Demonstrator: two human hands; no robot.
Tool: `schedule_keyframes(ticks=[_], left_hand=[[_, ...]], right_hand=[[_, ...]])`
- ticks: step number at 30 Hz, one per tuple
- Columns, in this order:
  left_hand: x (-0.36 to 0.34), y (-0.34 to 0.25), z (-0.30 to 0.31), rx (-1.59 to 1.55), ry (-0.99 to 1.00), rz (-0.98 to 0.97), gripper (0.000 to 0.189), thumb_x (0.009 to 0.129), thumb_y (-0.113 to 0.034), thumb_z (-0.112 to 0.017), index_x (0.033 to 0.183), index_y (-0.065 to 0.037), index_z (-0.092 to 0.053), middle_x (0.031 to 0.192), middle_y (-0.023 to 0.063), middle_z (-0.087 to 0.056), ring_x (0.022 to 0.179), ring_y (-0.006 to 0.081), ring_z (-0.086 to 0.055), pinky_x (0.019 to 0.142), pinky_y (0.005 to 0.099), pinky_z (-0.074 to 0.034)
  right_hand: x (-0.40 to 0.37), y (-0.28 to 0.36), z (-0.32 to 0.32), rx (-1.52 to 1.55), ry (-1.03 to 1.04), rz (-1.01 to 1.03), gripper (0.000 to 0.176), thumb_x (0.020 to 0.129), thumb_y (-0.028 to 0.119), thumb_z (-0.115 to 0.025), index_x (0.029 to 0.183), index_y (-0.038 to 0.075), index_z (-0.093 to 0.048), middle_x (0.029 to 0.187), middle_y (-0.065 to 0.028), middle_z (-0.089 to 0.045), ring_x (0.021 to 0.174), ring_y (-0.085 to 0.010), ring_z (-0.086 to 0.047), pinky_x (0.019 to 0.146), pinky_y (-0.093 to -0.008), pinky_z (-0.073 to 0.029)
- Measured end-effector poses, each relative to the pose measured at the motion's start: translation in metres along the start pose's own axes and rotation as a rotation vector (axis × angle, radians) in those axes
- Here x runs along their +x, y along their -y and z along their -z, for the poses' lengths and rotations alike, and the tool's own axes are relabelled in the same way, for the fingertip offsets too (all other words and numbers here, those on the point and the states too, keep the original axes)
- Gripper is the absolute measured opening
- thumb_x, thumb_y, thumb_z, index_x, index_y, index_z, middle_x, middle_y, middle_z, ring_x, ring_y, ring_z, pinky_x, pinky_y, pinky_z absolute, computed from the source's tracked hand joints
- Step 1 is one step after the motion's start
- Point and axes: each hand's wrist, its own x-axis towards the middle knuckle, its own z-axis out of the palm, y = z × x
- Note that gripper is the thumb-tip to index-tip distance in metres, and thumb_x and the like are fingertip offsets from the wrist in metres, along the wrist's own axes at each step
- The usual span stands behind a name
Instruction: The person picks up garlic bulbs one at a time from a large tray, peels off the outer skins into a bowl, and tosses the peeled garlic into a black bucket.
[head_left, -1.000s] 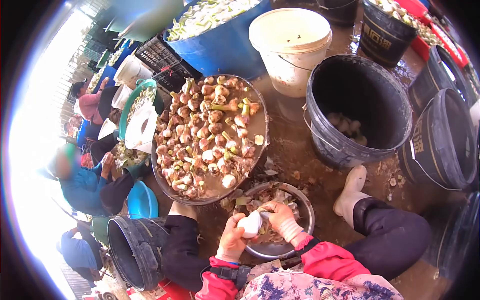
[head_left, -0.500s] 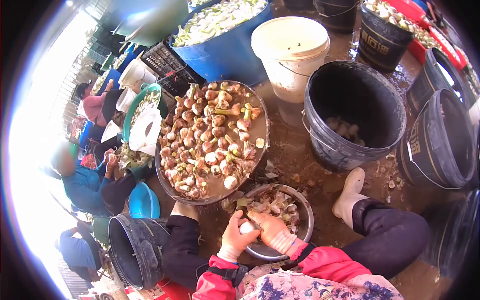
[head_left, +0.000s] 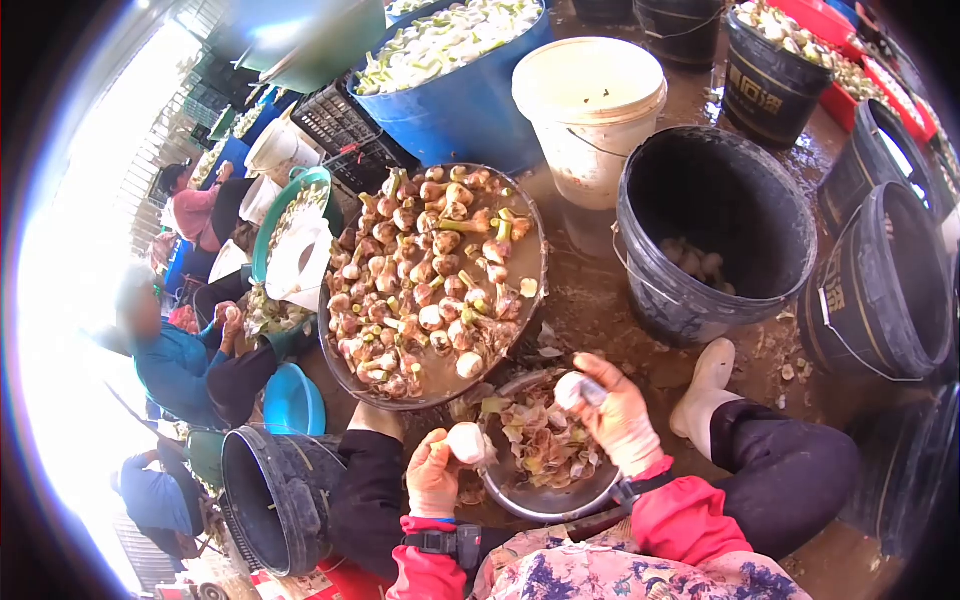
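My left hand (head_left: 434, 478) grips a peeled white garlic bulb (head_left: 466, 442) at the left rim of a metal bowl (head_left: 545, 517). Over the bowl's right side, my right hand (head_left: 622, 425) has its fingers curled around a small pale and grey object (head_left: 580, 391), whose kind I cannot make out. Loose garlic skins (head_left: 545, 435) fill much of the bowl. Just beyond it, a wide round tray (head_left: 520, 345) carries many unpeeled garlic bulbs (head_left: 420, 275) with cut stems.
A black bucket (head_left: 650, 285) with some pale bulbs inside stands ahead right. Behind it are a white bucket (head_left: 585, 130) and a blue tub (head_left: 450, 110) of cut garlic. More black buckets (head_left: 870, 290) line the right. Other people (head_left: 180, 370) sit at left.
My hands have moved apart from their shared grip. The left now holds the white bulb up at the left; the right has risen to the right. The skins show more openly.
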Motion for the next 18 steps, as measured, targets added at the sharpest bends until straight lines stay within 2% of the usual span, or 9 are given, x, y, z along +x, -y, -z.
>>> schedule_keyframes(ticks=[2, 4, 6, 7, 10, 11, 14, 16, 18], left_hand=[[-0.002, -0.003, 0.007, 0.109, -0.002, -0.045, 0.021, 0.086, -0.008, -0.064, 0.106, -0.001, -0.061, 0.098, 0.0135, -0.067, 0.078, 0.0202, -0.066, 0.068, 0.0315, -0.054], [-0.004, -0.001, 0.005, 0.271, -0.032, -0.031, 0.021, 0.082, -0.005, -0.068, 0.103, 0.000, -0.064, 0.095, 0.0103, -0.066, 0.075, 0.0180, -0.063, 0.068, 0.0284, -0.052], [-0.003, 0.007, 0.003, 0.792, 0.091, -0.336, 0.022, 0.076, -0.001, -0.071, 0.097, 0.000, -0.066, 0.089, 0.0065, -0.063, 0.074, 0.0164, -0.059, 0.067, 0.0265, -0.048], [-0.010, -0.001, -0.018, 1.035, 0.128, -0.449, 0.022, 0.070, 0.002, -0.073, 0.092, 0.000, -0.068, 0.086, 0.0064, -0.060, 0.076, 0.0165, -0.058, 0.067, 0.0267, -0.047], [-0.016, 0.000, -0.036, 1.322, 0.288, -0.558, 0.021, 0.068, -0.005, -0.075, 0.089, -0.005, -0.069, 0.081, 0.0088, -0.061, 0.074, 0.0234, -0.059, 0.066, 0.0317, -0.048], [-0.018, 0.002, -0.042, 1.396, 0.326, -0.586, 0.021, 0.067, -0.008, -0.075, 0.087, -0.007, -0.070, 0.079, 0.0080, -0.061, 0.074, 0.0260, -0.059, 0.066, 0.0346, -0.048], [-0.020, 0.001, -0.058, 1.480, 0.451, -0.644, 0.017, 0.069, -0.003, -0.073, 0.085, -0.004, -0.068, 0.077, 0.0083, -0.061, 0.070, 0.0237, -0.060, 0.063, 0.0313, -0.047], [-0.020, 0.004, -0.050, 1.368, 0.421, -0.617, 0.017, 0.069, 0.001, -0.072, 0.085, -0.003, -0.068, 0.078, 0.0081, -0.062, 0.071, 0.0220, -0.060, 0.064, 0.0300, -0.048], [-0.024, 0.001, -0.048, 1.260, 0.388, -0.589, 0.018, 0.069, 0.004, -0.070, 0.085, -0.003, -0.067, 0.080, 0.0080, -0.062, 0.073, 0.0203, -0.061, 0.065, 0.0287, -0.048]], right_hand=[[0.011, -0.014, 0.027, -0.045, 0.128, 0.016, 0.030, 0.086, -0.006, -0.051, 0.112, 0.003, -0.061, 0.098, -0.0107, -0.065, 0.084, -0.0205, -0.065, 0.077, -0.0296, -0.053], [0.007, -0.034, 0.023, -1.246, 0.326, 0.256, 0.031, 0.083, -0.004, -0.057, 0.111, 0.006, -0.062, 0.101, -0.0122, -0.065, 0.089, -0.0226, -0.064, 0.081, -0.0298, -0.051], [0.001, -0.067, 0.021, -1.297, 0.300, 0.336, 0.036, 0.080, -0.002, -0.060, 0.114, 0.008, -0.061, 0.104, -0.0129, -0.065, 0.094, -0.0224, -0.063, 0.085, -0.0289, -0.049], [-0.008, -0.069, 0.006, -1.204, 0.252, 0.197, 0.037, 0.080, 0.000, -0.061, 0.116, 0.007, -0.060, 0.104, -0.0135, -0.065, 0.096, -0.0239, -0.063, 0.085, -0.0296, -0.048], [-0.008, -0.080, -0.004, -1.315, 0.290, 0.303, 0.047, 0.078, -0.004, -0.062, 0.123, 0.008, -0.057, 0.108, -0.0115, -0.065, 0.094, -0.0217, -0.064, 0.082, -0.0297, -0.050], [-0.014, -0.077, -0.005, -1.478, 0.271, 0.260, 0.046, 0.076, -0.005, -0.059, 0.119, 0.010, -0.059, 0.106, -0.0139, -0.064, 0.093, -0.0267, -0.064, 0.080, -0.0320, -0.050], [-0.020, -0.078, -0.017, -1.763, 0.239, 0.242, 0.042, 0.077, -0.004, -0.057, 0.115, 0.011, -0.060, 0.102, -0.0162, -0.064, 0.090, -0.0301, -0.064, 0.077, -0.0339, -0.050], [-0.010, -0.088, 0.000, -1.701, 0.207, 0.291, 0.036, 0.079, -0.002, -0.054, 0.113, 0.009, -0.060, 0.095, -0.0159, -0.064, 0.087, -0.0298, -0.063, 0.075, -0.0348, -0.049], [0.005, -0.094, 0.020, -1.193, 0.172, 0.148, 0.030, 0.082, 0.005, -0.059, 0.113, 0.006, -0.059, 0.098, -0.0151, -0.065, 0.089, -0.0279, -0.063, 0.077, -0.0342, -0.049]])
